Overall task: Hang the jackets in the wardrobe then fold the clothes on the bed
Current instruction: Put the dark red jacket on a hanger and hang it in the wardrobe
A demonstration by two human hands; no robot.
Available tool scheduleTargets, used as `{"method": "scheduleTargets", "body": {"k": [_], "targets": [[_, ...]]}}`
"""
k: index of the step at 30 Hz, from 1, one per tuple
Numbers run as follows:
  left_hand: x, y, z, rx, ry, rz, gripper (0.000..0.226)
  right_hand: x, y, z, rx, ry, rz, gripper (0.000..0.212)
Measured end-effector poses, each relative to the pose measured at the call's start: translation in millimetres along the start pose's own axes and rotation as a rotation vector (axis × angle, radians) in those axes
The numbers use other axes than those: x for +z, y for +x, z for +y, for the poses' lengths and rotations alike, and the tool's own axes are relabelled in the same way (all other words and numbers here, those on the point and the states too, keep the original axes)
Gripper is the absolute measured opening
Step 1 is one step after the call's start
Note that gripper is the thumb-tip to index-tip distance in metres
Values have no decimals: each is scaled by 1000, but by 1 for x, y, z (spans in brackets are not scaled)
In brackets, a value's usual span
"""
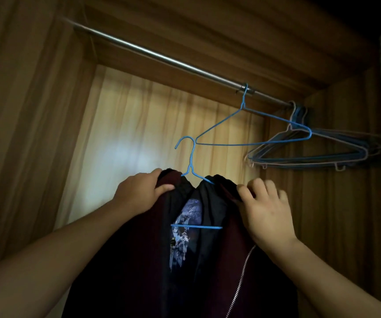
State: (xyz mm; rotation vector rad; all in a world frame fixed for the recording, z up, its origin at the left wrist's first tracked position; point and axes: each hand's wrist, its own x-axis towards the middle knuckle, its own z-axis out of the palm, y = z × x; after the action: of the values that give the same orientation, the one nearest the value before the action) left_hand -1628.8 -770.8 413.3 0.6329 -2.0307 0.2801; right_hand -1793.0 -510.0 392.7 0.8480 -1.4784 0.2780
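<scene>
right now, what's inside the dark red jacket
A blue wire hanger: hook sticking out above the collar, bottom bar crossing the open front over a dark printed layer. Its shoulders are hidden under the jacket, where left hand and right hand grip.

The wardrobe (35, 111) is wood-grain board, its far panel faintly glossy. The rod (139, 50) is smooth, dull-shining metal. The hangers (304, 159) are thin coated wire. The jacket (139, 260) is matt cloth with a bright metal zip (242, 278).
</scene>
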Motion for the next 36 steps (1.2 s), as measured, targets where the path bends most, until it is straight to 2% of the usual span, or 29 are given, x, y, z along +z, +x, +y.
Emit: {"method": "scheduleTargets", "body": {"k": [4,7,10,11,14,15,16,18,20,21,23,29,33,36], "targets": [[-9,5,27,49,22,17,62,-27,26,-9,66,45,17,24],[-16,7,46,116,53,89,63,-39,31,-30,-71,111,61,25],[-24,9,49,131,44,136,63,-46,31,-34,-172,136,-21,37],[-25,10,49,138,38,164,63,-46,32,-31,-146,174,-62,37],[-32,15,42,131,-22,248,61,-45,38,-9,25,449,-163,16],[-34,18,39,118,-55,269,61,-47,40,-3,61,471,-154,25],[-35,20,36,105,-89,286,64,-46,42,4,68,415,-135,38],[-37,26,31,90,-143,310,71,-45,49,15,106,157,-122,53],[-37,31,28,83,-182,316,74,-46,57,23,180,22,-262,58],[-36,34,27,82,-189,313,74,-45,61,26,187,32,-333,59],[-32,42,23,80,-193,306,73,-44,69,26,145,50,-347,58],[-39,95,21,31,-274,318,56,-49,135,21,71,-48,-215,51],[-61,142,29,-4,-263,317,57,-53,189,26,44,-131,-124,50],[-75,175,38,-49,-214,250,59,-55,220,30,65,-181,-132,47]]}}
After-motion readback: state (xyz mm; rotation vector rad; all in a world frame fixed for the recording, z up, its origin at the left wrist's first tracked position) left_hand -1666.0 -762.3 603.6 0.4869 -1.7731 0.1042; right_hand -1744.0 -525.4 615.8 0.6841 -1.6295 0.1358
